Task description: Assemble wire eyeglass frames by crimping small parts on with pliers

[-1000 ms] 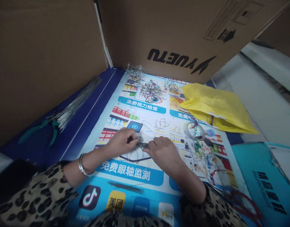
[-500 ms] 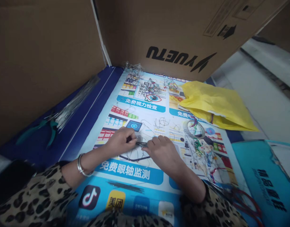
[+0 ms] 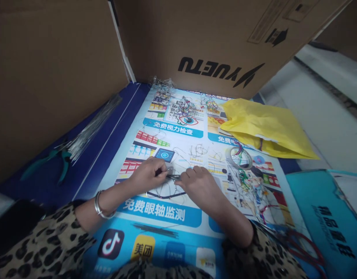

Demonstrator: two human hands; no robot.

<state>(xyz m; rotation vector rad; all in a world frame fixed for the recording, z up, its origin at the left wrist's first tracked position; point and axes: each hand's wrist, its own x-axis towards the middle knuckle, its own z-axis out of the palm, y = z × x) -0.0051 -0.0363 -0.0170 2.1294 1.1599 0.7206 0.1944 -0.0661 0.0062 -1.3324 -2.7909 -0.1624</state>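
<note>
Over the middle of a printed poster, both of my hands are close together with closed fingers. My left hand (image 3: pixel 151 172), with a silver bangle at the wrist, pinches one end of a thin, dark, shiny metal wire piece (image 3: pixel 174 177). The other end sits in the pinch of my right hand (image 3: pixel 200 186). A small glossy round bit shows beside the left fingertips; I cannot make out what it is. Loose thin wires (image 3: pixel 198 150) lie just beyond the hands. Below them a dark curved strip (image 3: pixel 167 196) rests on the poster.
Teal-handled pliers (image 3: pixel 64 166) and a bundle of straight wires (image 3: pixel 88 131) lie left. Tangled wire pieces (image 3: pixel 184 108) are at the back. A tape roll (image 3: pixel 239 158), yellow bag (image 3: pixel 268 128), red-handled scissors (image 3: pixel 308 248) and teal box (image 3: pixel 326 217) are right. Cardboard walls (image 3: pixel 196 38) stand behind.
The hands hold nearly the same pose on the wire piece. The whole view has shifted very slightly.
</note>
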